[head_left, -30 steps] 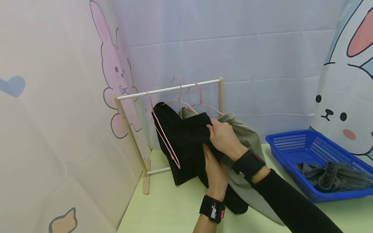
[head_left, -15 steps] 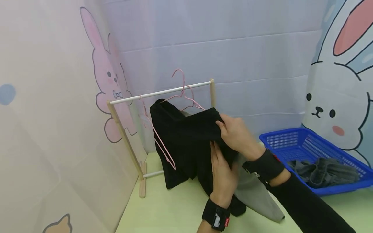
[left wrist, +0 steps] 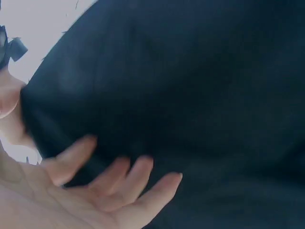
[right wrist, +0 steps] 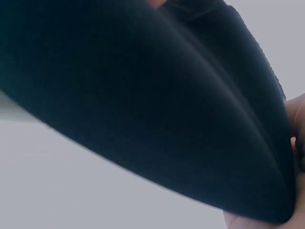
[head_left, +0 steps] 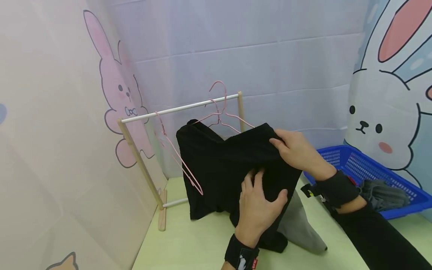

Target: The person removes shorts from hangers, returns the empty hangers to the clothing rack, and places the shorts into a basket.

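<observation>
Black pants (head_left: 233, 165) up in front of the drying rack (head_left: 182, 109), pink hanger (head_left: 225, 98) sticking up from the waist. Right hand (head_left: 298, 152) pinches the waistband's right corner, thumb against fingers. Left hand (head_left: 258, 210) spread loosely over the front, gripping nothing; can't tell if fingertips touch. Gray-green garment (head_left: 303, 228) behind, blue basket (head_left: 366, 165) at right.

Blue basket (head_left: 410, 209) holding grey cloth (head_left: 384, 195) near rabbit-print curtain (head_left: 374, 101)

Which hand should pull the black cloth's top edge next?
Probably the right hand: it pinches the black cloth by that edge, while the left hand is spread lower down.
</observation>
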Demonstrator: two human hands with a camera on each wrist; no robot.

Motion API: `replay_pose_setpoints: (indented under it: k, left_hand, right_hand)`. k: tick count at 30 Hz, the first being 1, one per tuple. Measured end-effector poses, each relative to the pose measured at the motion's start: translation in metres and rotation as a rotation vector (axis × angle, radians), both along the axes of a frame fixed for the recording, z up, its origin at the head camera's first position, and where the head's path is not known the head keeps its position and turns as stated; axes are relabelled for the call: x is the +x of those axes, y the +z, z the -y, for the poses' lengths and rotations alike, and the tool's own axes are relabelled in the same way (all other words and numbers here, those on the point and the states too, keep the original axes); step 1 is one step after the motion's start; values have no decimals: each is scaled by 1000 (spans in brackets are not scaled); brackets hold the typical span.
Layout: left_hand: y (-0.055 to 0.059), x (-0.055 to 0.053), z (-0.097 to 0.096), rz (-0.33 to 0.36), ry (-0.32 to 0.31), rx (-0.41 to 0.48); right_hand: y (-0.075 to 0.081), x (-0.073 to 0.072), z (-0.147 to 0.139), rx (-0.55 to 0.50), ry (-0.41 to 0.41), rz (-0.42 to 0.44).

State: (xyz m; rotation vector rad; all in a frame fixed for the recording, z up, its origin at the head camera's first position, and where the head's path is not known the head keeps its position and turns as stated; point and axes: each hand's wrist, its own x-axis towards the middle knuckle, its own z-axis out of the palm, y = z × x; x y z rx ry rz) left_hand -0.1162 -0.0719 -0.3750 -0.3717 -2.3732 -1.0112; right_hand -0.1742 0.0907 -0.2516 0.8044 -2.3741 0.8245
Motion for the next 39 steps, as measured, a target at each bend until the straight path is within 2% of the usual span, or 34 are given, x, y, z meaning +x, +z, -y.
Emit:
replay_pose_setpoints:
  k: [5,8,13,16,19,23,26,31,35,39]
  left_hand:
    - [13,4,29,-10,12,-14]
    - [23,1,49,-66,47,13]
    - [36,-9,80,-156,147,78]
    - [37,-17,93,-170,196,99]
    - [35,-24,102,-173,213,101]
    - [33,-30,112,-152,208,99]
    - [35,-34,119,-97,197,78]
    - [40,-39,135,-2,147,-32]
    - [41,-45,147,22,85,-136]
    - [41,-49,153,5,10,-186]
  right_hand:
    - [-12,-4,-21,29,44,-19]
    - [-17,-3,-34,38,53,-27]
    - [-24,-5,-52,51,85,-30]
    - [-30,-6,-63,68,96,-20]
    - [-37,-6,-74,88,104,9]
    - [-47,-6,-87,92,108,95]
    - [-53,-6,-97,88,70,160]
    - [-62,-7,-109,59,52,247]
    - [-67,-7,-113,22,79,265]
    - [-71,-10,-111,2,130,207]
